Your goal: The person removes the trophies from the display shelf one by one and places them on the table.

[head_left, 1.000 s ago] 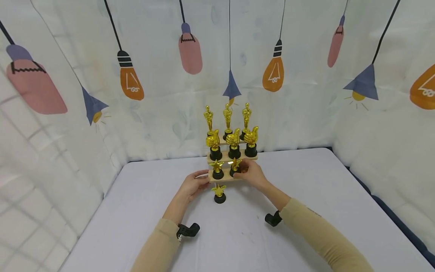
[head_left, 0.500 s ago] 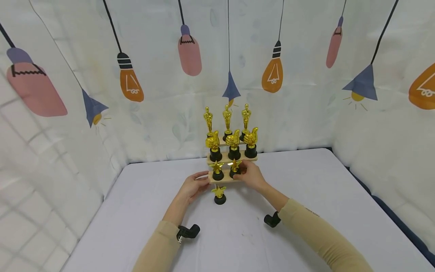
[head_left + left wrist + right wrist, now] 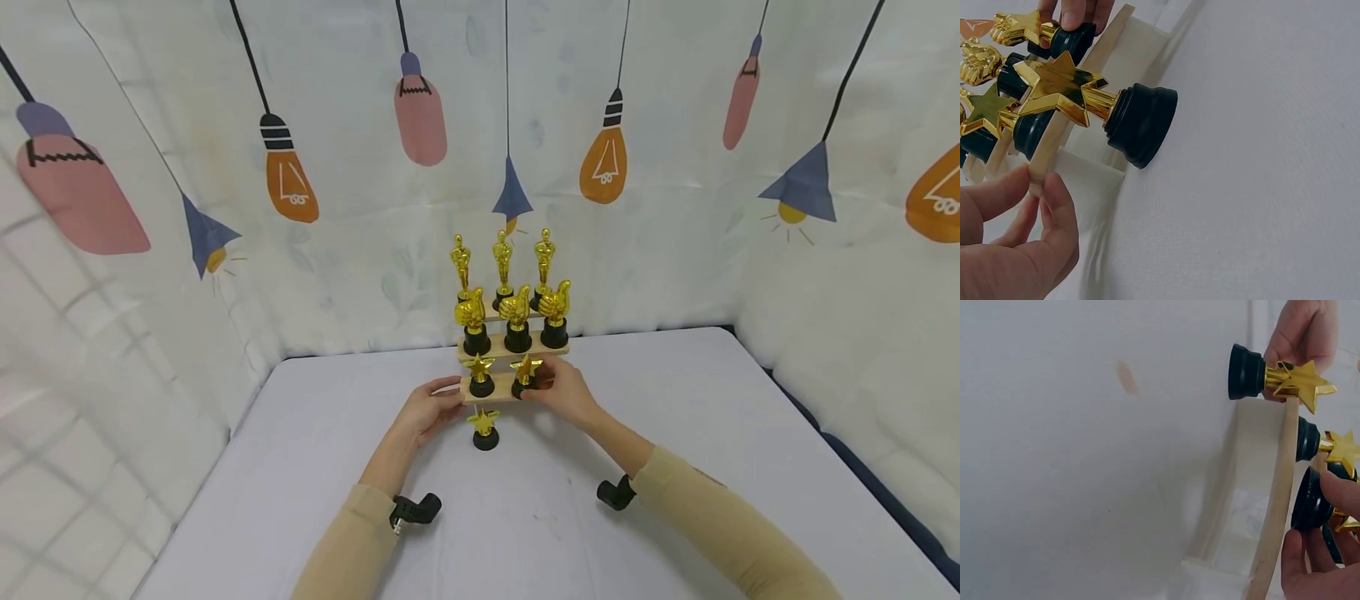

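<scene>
Right hand [image 3: 566, 392]: grip nearly closed, thumb and fingers pinching the held star trophy [image 3: 527, 367] low down, by its black base.
Held star trophy: at the right part of the lowest step [image 3: 501, 392]; leaning slightly in the right wrist view; cannot tell if the base touches wood.
Left hand [image 3: 427, 412]: grip closed down to the board's thickness, pinching the left end of that step.
Second star trophy [image 3: 478, 370]: upright on the same step, near its left end, apart from the held one.
Third star trophy [image 3: 483, 422]: upright on the bench [image 3: 525, 525], just in front of the wooden stand [image 3: 497, 350], unheld.
Higher on stand: three thumbs-up trophies [image 3: 515, 313], then three figure trophies [image 3: 502, 261] behind.
Tip risk: step looks narrow; a base let go tilted or past the front edge could topple onto the bench.
Knock risk: right fingers sit close below the rightmost thumbs-up trophy; a raised knuckle might nudge it.
Stand risk: a tug from the left hand could shift the stand and rock every trophy.
</scene>
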### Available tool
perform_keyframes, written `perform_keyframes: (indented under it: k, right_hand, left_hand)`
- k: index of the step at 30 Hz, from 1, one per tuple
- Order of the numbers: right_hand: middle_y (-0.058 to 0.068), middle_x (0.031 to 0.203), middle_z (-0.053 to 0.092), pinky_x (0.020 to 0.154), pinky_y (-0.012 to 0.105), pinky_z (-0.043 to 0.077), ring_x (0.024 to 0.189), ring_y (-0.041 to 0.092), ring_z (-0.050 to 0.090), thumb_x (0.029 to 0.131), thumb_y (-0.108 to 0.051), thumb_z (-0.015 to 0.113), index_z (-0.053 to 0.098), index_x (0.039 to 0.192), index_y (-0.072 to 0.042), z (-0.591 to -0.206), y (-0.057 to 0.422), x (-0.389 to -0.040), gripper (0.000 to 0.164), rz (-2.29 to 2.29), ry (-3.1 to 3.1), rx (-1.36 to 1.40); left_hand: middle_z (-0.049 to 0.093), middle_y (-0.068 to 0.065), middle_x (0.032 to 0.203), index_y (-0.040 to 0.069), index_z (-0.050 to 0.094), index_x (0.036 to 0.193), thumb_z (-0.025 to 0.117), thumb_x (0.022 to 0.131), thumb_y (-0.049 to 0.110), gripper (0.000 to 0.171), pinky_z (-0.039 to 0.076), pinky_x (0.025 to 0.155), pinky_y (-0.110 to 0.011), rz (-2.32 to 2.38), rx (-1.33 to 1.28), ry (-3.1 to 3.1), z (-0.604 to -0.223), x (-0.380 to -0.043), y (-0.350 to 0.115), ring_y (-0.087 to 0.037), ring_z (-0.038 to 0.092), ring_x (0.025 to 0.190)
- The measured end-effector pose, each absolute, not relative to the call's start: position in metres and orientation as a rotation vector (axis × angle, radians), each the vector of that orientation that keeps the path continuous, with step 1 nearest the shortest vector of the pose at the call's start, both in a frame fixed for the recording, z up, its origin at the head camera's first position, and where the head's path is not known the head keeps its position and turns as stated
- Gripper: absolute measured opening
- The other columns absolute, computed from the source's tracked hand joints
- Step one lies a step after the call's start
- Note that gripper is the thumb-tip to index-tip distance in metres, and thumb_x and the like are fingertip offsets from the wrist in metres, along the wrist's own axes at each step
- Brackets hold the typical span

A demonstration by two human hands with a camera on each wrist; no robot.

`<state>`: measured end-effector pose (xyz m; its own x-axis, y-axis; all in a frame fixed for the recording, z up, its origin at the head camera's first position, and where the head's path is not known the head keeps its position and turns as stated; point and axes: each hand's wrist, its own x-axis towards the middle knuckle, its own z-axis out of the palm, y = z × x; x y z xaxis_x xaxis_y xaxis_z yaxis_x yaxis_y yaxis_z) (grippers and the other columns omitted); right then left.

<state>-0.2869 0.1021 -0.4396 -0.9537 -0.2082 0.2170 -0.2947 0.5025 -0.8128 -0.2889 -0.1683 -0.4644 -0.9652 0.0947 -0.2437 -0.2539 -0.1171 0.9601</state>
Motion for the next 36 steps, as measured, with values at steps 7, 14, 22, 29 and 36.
perform_keyframes:
  k: [7, 14, 22, 29, 36]
  right_hand:
    - [0.007, 0.103, 0.071, 0.09, 0.042, 0.057, 0.098, 0.025, 0.067, 0.082, -0.006, 0.087, 0.067, 0.113, -0.004, -0.44, 0.109, -0.274, 0.036, 1.521, -2.67, 0.508]
    - [0.003, 0.099, 0.07, 0.086, 0.037, 0.058, 0.093, 0.02, 0.067, 0.081, -0.006, 0.088, 0.07, 0.114, -0.004, -0.447, 0.109, -0.266, 0.037, 1.542, -2.712, 0.569]
    - [0.003, 0.1, 0.069, 0.084, 0.036, 0.058, 0.093, 0.019, 0.066, 0.081, -0.006, 0.088, 0.067, 0.12, -0.002, -0.463, 0.107, -0.26, 0.045, 1.553, -2.782, 0.582]
    - [0.005, 0.099, 0.069, 0.083, 0.037, 0.058, 0.091, 0.019, 0.065, 0.08, -0.003, 0.088, 0.067, 0.118, 0.0, -0.472, 0.103, -0.259, 0.044, 1.597, -2.768, 0.604]
    - [0.004, 0.097, 0.066, 0.077, 0.035, 0.056, 0.087, 0.018, 0.063, 0.077, -0.002, 0.089, 0.066, 0.122, 0.001, -0.473, 0.099, -0.258, 0.05, 1.548, -2.794, 0.582]
  left_hand:
    - [0.06, -0.023, 0.132, -0.002, 0.053, 0.144, 0.067, 0.098, -0.001, 0.049, 0.057, 0.091, -0.034, 2.182, -0.176, 1.919, -0.465, -0.29, -0.168, -0.021, 0.067, 0.103]
    - [0.061, -0.022, 0.131, -0.001, 0.055, 0.143, 0.067, 0.098, -0.001, 0.047, 0.057, 0.089, -0.033, 2.197, -0.178, 1.921, -0.464, -0.292, -0.167, -0.021, 0.067, 0.103]
    - [0.061, -0.023, 0.131, -0.004, 0.054, 0.143, 0.067, 0.098, -0.002, 0.047, 0.057, 0.091, -0.034, 2.197, -0.177, 1.911, -0.466, -0.289, -0.168, -0.022, 0.067, 0.103]
    - [0.059, -0.023, 0.132, -0.003, 0.054, 0.143, 0.066, 0.098, -0.002, 0.047, 0.055, 0.094, -0.036, 2.195, -0.196, 1.895, -0.466, -0.288, -0.166, -0.02, 0.066, 0.101]
    - [0.059, -0.023, 0.133, -0.004, 0.054, 0.143, 0.067, 0.097, -0.003, 0.048, 0.056, 0.094, -0.037, 2.203, -0.207, 1.899, -0.467, -0.29, -0.168, -0.022, 0.066, 0.102]
